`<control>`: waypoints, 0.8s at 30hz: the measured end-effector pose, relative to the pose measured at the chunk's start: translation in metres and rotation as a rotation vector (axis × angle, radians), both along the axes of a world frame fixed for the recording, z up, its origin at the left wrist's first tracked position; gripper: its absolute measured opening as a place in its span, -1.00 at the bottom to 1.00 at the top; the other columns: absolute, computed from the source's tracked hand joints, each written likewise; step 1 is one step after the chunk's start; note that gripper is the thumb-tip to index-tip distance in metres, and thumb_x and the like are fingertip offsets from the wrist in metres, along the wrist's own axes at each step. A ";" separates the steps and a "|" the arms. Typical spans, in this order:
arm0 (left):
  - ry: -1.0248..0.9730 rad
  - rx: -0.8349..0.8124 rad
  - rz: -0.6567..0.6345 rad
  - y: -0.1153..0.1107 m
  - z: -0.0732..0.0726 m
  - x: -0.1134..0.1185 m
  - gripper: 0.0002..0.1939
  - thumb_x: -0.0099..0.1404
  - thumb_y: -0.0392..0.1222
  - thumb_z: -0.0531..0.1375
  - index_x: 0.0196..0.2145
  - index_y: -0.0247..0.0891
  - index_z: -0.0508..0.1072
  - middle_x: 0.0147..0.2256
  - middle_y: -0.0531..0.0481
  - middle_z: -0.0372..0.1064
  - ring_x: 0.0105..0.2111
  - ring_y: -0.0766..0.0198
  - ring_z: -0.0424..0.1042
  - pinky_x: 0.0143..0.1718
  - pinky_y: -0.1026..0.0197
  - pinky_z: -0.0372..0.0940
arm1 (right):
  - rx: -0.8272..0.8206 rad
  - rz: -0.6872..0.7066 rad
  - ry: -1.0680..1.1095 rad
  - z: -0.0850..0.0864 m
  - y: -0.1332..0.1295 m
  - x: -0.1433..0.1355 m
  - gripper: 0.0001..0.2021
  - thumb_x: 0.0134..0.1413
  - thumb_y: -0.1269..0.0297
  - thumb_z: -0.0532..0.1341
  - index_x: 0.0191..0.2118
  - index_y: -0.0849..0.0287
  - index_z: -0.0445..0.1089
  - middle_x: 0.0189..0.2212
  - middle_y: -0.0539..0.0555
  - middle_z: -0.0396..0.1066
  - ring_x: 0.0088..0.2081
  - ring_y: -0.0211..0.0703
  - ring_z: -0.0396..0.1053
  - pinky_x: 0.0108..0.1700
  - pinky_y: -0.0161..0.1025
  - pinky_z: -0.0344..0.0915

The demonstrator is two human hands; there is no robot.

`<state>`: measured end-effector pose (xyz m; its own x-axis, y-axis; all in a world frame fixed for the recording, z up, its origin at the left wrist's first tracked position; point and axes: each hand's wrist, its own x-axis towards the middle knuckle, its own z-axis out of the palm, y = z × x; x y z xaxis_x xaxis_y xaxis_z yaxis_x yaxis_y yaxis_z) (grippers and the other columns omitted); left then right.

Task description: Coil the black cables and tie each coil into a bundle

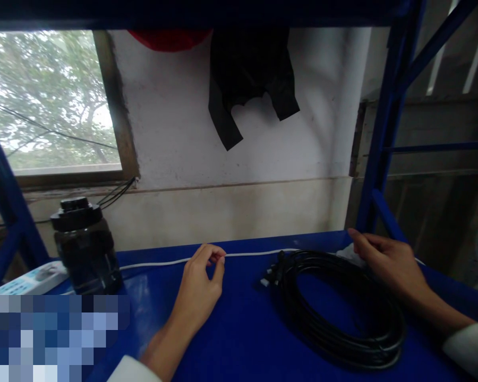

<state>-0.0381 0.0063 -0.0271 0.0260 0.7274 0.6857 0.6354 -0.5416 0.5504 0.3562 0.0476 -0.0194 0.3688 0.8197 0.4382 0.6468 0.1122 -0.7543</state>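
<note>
My left hand (202,278) is over the back of the blue shelf, thumb and forefinger closed together on a thin white cable (258,254). The cable runs on to both sides of the hand. To the right lies a thick coil of black cable (298,313), its plug ends (271,273) with pale tips on its left side. My right hand (390,263) is beyond the coil's far right side, one finger stretched out to the left. Below that finger is a pale, crumpled, plastic-looking piece (351,255); the other fingers are mostly hidden.
A dark bottle with a black lid (83,249) stands at left beside a white power strip (35,278). Blue posts (386,122) frame the shelf (239,323). Black cloth or plastic (250,69) and something red (171,40) hang at the back wall, near a window (51,101).
</note>
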 end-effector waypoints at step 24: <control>0.001 -0.099 0.025 -0.003 0.001 0.003 -0.81 0.40 -0.11 0.21 -0.38 -0.18 0.43 -0.42 0.06 0.45 -0.38 0.23 0.39 -0.28 0.17 0.21 | 0.023 0.029 0.009 -0.002 -0.003 0.002 -0.45 0.17 -0.24 0.17 -0.49 0.21 0.45 -0.66 0.07 0.30 -0.59 -0.14 0.19 -0.47 -0.19 0.10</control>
<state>-0.0354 0.0034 -0.0262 0.0074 0.7920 0.6105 0.6486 -0.4684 0.5999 0.3580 0.0447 -0.0212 0.3488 0.8199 0.4539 0.6365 0.1483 -0.7569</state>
